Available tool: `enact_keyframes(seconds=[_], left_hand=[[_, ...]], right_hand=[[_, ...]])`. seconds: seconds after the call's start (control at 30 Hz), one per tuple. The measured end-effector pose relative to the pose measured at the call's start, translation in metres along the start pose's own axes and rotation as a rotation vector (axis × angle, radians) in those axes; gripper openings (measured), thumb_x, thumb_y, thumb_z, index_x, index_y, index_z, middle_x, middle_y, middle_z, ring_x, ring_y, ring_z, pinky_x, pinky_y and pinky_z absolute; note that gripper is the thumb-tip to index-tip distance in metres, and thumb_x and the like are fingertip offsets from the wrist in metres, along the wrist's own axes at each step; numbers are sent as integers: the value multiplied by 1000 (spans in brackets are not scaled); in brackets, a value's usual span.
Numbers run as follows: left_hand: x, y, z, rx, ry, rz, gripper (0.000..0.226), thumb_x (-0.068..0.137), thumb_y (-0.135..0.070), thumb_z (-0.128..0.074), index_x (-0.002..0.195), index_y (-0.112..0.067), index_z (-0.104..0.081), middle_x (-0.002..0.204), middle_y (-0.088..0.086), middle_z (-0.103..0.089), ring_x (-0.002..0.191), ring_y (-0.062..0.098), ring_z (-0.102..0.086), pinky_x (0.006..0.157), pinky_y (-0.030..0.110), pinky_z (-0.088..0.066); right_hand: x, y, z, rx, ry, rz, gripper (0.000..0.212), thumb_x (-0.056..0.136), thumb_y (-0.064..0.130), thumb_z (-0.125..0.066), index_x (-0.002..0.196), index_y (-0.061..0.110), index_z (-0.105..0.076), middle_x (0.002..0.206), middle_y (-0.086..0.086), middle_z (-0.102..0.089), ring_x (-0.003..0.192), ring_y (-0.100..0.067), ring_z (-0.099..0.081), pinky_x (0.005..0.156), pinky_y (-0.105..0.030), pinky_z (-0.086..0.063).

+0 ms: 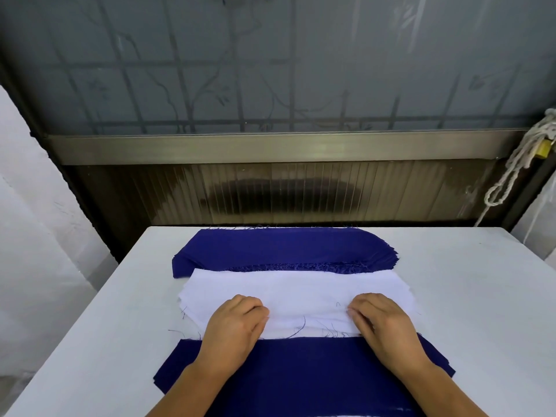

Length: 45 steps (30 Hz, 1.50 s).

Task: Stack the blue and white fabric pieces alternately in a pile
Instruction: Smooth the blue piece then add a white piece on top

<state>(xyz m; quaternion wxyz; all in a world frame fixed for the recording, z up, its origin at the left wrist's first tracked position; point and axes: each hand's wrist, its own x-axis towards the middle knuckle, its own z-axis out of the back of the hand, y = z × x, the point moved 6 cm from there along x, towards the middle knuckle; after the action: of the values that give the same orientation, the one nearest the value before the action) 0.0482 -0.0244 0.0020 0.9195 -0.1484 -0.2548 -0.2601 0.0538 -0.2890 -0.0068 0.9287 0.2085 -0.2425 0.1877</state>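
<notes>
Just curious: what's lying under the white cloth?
The white cloth overlaps the far blue stack. Both hands rest on its near edge by the near blue fabric. What lies beneath it is hidden.

There are no words, numbers, labels or signs to read anywhere here.
</notes>
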Motion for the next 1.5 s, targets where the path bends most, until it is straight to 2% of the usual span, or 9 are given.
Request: enact_keyframes(seconds=[0.1, 0.27, 0.5, 0.67, 0.8, 1.1, 1.23, 1.37, 1.5], left_hand=[[0, 3, 1, -25, 53, 25, 6, 86, -16, -69, 86, -22, -72, 89, -14, -65, 76, 9, -59, 66, 22, -51], [5, 6, 8, -27, 115, 92, 25, 71, -3, -81, 89, -21, -75, 88, -14, -68, 74, 7, -62, 62, 21, -53], [-1, -4, 55, 0, 132, 83, 15, 79, -21, -78, 77, -27, -65, 71, -18, -59, 64, 5, -53, 53, 19, -44], [-20, 12, 72, -160, 418, 189, 7, 90, -45, -57, 85, -41, -56, 83, -25, -57, 78, -6, -51, 63, 9, -38], [-26, 19, 62, -266, 630, 261, 7, 90, -37, -58, 84, -40, -58, 88, -28, -60, 82, -5, -56, 69, 12, -43], [-21, 14, 95, -58, 54, 133, 11, 93, -32, -49, 91, -36, -59, 87, -27, -54, 79, -3, -51, 67, 13, -41], [-63, 2, 72, -24, 23, 19, 26, 82, -16, -47, 85, -23, -71, 86, -14, -64, 75, 5, -55, 68, 20, -42], [-92, -5, 44, 118, 164, -33, 35, 71, -21, -41, 71, -27, -75, 76, -13, -66, 67, 3, -61, 70, 19, -39], [-94, -7, 50, 44, 21, -30, 38, 78, -12, -41, 66, -22, -75, 86, -9, -72, 82, 0, -53, 66, 16, -44]], right_hand=[[-1, 0, 2, 12, 4, -9, 13, 89, 19, -59, 92, 19, -72, 94, 14, -66, 87, -6, -60, 82, -17, -44], [1, 1, 7, -10, 2, -30, 18, 79, 1, -75, 90, 15, -72, 92, 9, -67, 85, -12, -63, 83, -17, -40], [-7, 23, 48, 74, 139, -112, 19, 85, 13, -72, 83, 30, -64, 79, 21, -61, 71, -3, -57, 65, -16, -44], [-19, 24, 70, 361, 445, -282, 11, 91, 29, -63, 81, 34, -63, 78, 15, -65, 70, -1, -58, 66, -11, -43], [-18, 17, 59, 305, 582, -356, 17, 94, 23, -59, 81, 32, -64, 80, 13, -67, 72, -2, -58, 72, -16, -46], [-19, 26, 81, -27, -126, 65, 27, 95, 22, -46, 90, 14, -71, 96, 9, -67, 90, -4, -56, 84, -11, -39], [-54, 26, 64, -85, -135, 310, 36, 93, 11, -44, 78, 9, -76, 94, -2, -72, 94, -14, -59, 83, -28, -46], [-73, 21, 48, -32, -39, 276, 51, 101, 21, -32, 77, 16, -77, 92, 5, -72, 94, -4, -56, 86, -16, -43], [-74, 14, 49, -17, -46, 226, 49, 99, 22, -33, 77, 16, -76, 93, 7, -71, 93, -2, -57, 81, -17, -45]])
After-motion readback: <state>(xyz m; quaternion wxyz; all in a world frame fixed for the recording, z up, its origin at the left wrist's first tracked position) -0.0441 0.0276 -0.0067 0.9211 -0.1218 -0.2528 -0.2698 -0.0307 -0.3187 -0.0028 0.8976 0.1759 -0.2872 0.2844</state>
